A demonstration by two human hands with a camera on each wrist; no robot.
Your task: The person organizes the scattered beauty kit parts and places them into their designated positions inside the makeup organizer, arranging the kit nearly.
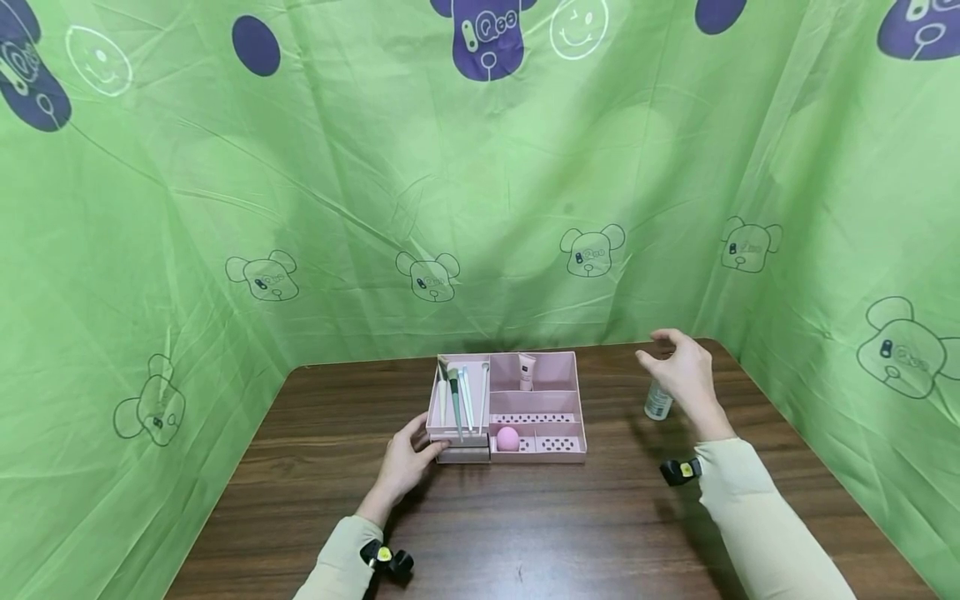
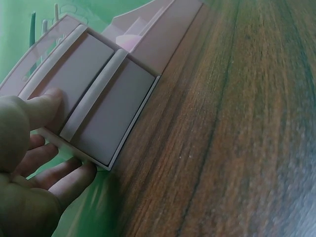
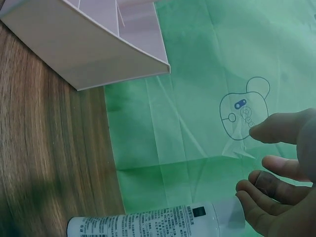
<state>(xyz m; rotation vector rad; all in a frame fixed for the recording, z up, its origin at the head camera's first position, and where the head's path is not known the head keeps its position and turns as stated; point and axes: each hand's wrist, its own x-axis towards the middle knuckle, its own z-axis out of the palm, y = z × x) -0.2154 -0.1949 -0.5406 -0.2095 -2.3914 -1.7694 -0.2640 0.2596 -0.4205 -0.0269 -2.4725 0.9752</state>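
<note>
A pink desktop organizer stands on the table, with two drawers at its front left. My left hand grips its front left corner; in the left wrist view the thumb lies on the upper drawer and the other fingers are along the side. Makeup brushes lie in the upper left tray. A small pink tube stands in the back compartment and a pink ball-shaped sponge sits in a front one. My right hand is beside the cap of a white printed bottle, thumb and fingers apart.
The brown wooden table reaches back to green cloth walls printed with bear heads. The white bottle stands to the right of the organizer, near the table's back right corner.
</note>
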